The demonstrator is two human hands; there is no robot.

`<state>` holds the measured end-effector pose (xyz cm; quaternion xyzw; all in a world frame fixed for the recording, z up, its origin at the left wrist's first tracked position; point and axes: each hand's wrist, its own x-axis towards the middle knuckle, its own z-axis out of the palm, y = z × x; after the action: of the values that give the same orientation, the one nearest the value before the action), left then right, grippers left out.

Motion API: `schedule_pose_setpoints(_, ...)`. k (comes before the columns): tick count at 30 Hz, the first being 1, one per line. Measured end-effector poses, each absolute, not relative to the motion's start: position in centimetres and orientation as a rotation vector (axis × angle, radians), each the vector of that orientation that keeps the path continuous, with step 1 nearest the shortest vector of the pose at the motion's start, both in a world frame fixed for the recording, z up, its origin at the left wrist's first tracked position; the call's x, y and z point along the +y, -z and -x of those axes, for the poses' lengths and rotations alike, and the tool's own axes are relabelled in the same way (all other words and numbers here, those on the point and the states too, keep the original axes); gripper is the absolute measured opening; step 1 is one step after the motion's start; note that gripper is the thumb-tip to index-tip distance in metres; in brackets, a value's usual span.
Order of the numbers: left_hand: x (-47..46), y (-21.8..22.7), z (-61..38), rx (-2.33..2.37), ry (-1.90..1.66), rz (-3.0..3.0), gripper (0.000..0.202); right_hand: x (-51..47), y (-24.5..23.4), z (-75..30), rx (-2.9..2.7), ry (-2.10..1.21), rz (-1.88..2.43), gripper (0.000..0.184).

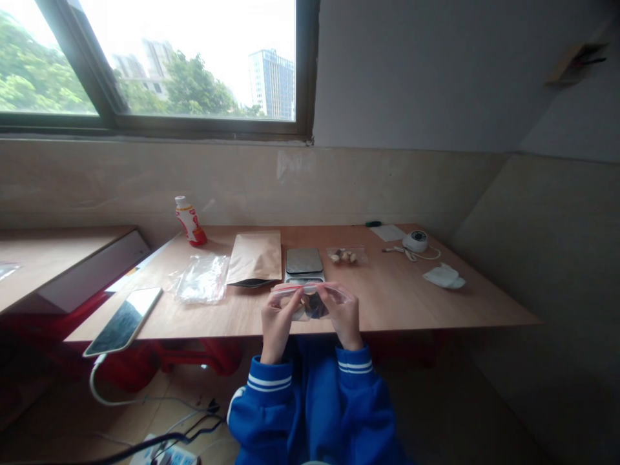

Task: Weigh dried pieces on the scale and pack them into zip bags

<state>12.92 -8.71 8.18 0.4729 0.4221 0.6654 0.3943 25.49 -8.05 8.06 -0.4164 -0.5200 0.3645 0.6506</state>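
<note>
Near the table's front edge, a clear zip bag (308, 309) with a red seal strip is stretched between my two hands. My left hand (279, 318) pinches the seal left of its middle, and my right hand (343, 316) pinches it on the right. Small dark and pale pieces show inside the bag, too unclear to name. Just beyond the bag stands a small digital scale (304, 261), its display partly hidden. Left of the scale lies a brown paper pouch (256, 257) with its dark mouth facing me. A second filled zip bag (347, 256) lies right of the scale.
Clear plastic bags (202, 279) lie left of the pouch. A phone (124, 321) on a charging cable overhangs the front left edge. A red-and-white bottle (190, 221) stands behind. At right are a white dome camera (415, 241) and a crumpled tissue (444, 276).
</note>
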Motion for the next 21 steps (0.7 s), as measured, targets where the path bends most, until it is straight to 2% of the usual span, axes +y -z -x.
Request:
schedule_pose_setpoints(8, -8.7, -8.2, -12.6, 1.019, -1.658, -1.200, 0.022, -7.9, -7.9, -26.2, -1.206, -0.930, 0.888, 0.016)
schedule_pose_setpoints(13, -8.7, -8.0, -13.2, 0.983, -1.573, -1.201, 0.023, -7.9, -7.7, -26.6, -1.214, -1.047, 0.865, 0.022)
schedule_pose_setpoints(17, -8.6, -7.9, -13.3, 0.967, -1.503, -1.218, 0.026, -7.8, -7.6, -26.2, -1.224, -0.988, 0.911, 0.020)
schedule_pose_setpoints(21, -8.6, -7.9, -13.4, 0.982, -1.579, -1.287, 0.020, -7.6, -7.7, -25.7, -1.266, -0.929, 0.868, 0.017)
